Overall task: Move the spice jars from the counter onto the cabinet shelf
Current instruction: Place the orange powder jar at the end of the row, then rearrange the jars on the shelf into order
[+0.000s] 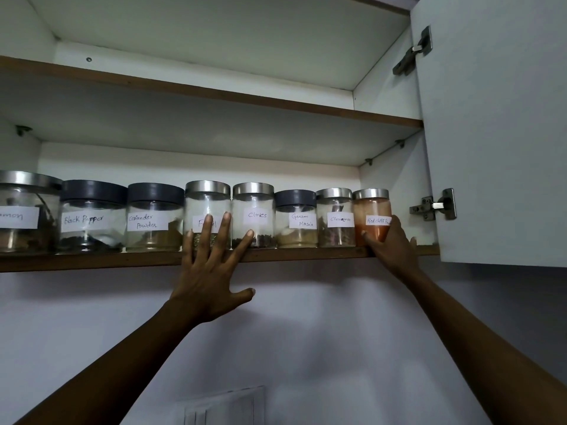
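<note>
Domestic kitchen. An open wall cabinet [184, 157] holds, on its wood-edged shelf [122, 261], a row of glass spice jars [254, 214] with handwritten labels, among them Black Pepper, Cloves and Garam Masala. The white door [491, 148] stands swung aside on metal hinges [435, 206] above a plain painted wall [92, 332].

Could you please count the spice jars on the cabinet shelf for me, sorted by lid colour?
Silver-lidded jars: 5
Dark-grey-lidded jars: 3
Total: 8
</note>
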The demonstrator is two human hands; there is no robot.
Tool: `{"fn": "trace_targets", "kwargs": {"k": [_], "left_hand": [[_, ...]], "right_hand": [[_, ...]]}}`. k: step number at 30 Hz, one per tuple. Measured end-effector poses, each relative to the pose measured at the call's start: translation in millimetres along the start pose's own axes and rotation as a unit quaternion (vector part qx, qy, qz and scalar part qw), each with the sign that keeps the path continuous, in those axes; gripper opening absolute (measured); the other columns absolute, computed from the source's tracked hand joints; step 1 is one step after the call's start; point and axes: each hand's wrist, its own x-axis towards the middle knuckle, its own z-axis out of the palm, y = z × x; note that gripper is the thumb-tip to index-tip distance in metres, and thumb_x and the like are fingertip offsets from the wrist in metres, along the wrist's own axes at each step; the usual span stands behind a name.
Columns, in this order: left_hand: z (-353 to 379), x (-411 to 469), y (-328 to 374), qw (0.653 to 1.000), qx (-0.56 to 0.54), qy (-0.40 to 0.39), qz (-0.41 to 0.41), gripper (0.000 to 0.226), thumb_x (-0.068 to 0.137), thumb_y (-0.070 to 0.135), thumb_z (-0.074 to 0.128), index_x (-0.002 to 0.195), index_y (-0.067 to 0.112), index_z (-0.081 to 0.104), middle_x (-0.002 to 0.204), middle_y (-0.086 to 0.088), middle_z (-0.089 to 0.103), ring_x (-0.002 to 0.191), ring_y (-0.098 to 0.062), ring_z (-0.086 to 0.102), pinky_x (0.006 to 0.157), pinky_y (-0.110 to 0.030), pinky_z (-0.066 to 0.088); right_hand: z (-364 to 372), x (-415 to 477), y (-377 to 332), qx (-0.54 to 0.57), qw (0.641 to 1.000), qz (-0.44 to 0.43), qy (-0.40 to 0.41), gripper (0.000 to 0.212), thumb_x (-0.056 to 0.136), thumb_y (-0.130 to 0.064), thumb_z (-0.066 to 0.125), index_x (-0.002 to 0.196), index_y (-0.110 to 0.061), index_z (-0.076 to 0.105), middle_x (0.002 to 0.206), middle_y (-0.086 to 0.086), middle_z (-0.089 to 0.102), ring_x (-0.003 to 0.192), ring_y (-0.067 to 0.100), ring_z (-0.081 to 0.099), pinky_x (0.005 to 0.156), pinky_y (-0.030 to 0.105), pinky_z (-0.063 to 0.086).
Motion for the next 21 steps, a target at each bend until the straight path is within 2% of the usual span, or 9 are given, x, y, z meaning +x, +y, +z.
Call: {"fn": "trace_targets", "kwargs": {"k": [5, 11, 14, 16, 18, 21], "left_hand": [[1.9, -0.6, -0.9, 1.000, 0.002, 0.002, 0.000, 0.100, 0.065, 0.076, 0.036, 0.149, 0.033, 0.001, 0.157, -0.015, 0.004, 0.144, -0.035, -0.007, 0.110, -0.054, 0.002], [4.9, 0.4, -2.0, 1.000, 0.006, 0.013, 0.012, 0.103, 0.063, 0.078, 0.036, 0.149, 0.032, 0.001, 0.158, -0.011, -0.006, 0.144, -0.035, -0.009, 0.108, -0.057, 0.007], [4.0, 1.0, -1.9, 1.000, 0.012, -0.002, 0.011, 0.105, 0.063, 0.078, 0.035, 0.149, 0.030, -0.001, 0.157, -0.014, -0.002, 0.144, -0.036, -0.009, 0.106, -0.058, 0.008], [2.7, 0.6, -1.6, 1.000, 0.007, -0.016, 0.012, 0.106, 0.063, 0.078, 0.035, 0.149, 0.029, -0.001, 0.157, -0.014, -0.008, 0.143, -0.037, -0.005, 0.106, -0.059, 0.007], [0.4, 1.7, -1.0, 0.999, 0.000, -0.035, 0.010, 0.105, 0.064, 0.078, 0.034, 0.149, 0.028, -0.002, 0.156, -0.012, -0.018, 0.142, -0.037, -0.004, 0.106, -0.058, 0.005], [-4.9, 2.3, -2.6, 0.998, -0.008, -0.065, 0.012, 0.102, 0.067, 0.077, 0.029, 0.145, 0.032, -0.018, 0.153, -0.008, -0.030, 0.141, -0.033, -0.018, 0.109, -0.057, -0.006]], "right_hand": [[1.8, 1.3, -0.6, -0.019, 1.000, 0.000, -0.015, 0.067, 0.087, -0.044, 0.055, 0.135, -0.007, 0.029, 0.132, 0.016, 0.051, 0.125, 0.033, 0.045, 0.116, 0.054, 0.005], [2.0, 2.6, 4.8, -0.045, 0.998, 0.009, -0.044, 0.081, 0.089, -0.049, 0.049, 0.145, -0.003, 0.012, 0.144, 0.018, 0.040, 0.133, 0.034, 0.037, 0.115, 0.054, -0.001], [2.1, -4.1, 2.3, -0.034, 0.998, 0.002, -0.044, 0.091, 0.088, -0.052, 0.050, 0.147, -0.002, 0.002, 0.152, 0.018, 0.024, 0.140, 0.033, 0.025, 0.116, 0.054, -0.001], [4.6, -17.2, -5.5, -0.051, 0.998, -0.007, -0.024, 0.092, 0.088, -0.052, 0.049, 0.148, -0.004, -0.001, 0.156, 0.017, 0.010, 0.144, 0.031, 0.012, 0.116, 0.055, 0.002], [10.5, -33.9, -17.3, -0.118, 0.991, -0.056, 0.010, 0.087, 0.090, -0.050, 0.046, 0.148, -0.005, 0.001, 0.157, 0.017, 0.005, 0.145, 0.031, 0.008, 0.116, 0.055, 0.005], [22.3, -54.6, -43.7, -0.189, 0.961, -0.186, 0.077, 0.080, 0.085, -0.056, 0.033, 0.146, -0.006, 0.019, 0.152, 0.021, 0.023, 0.139, 0.038, 0.024, 0.110, 0.056, 0.020]]}}
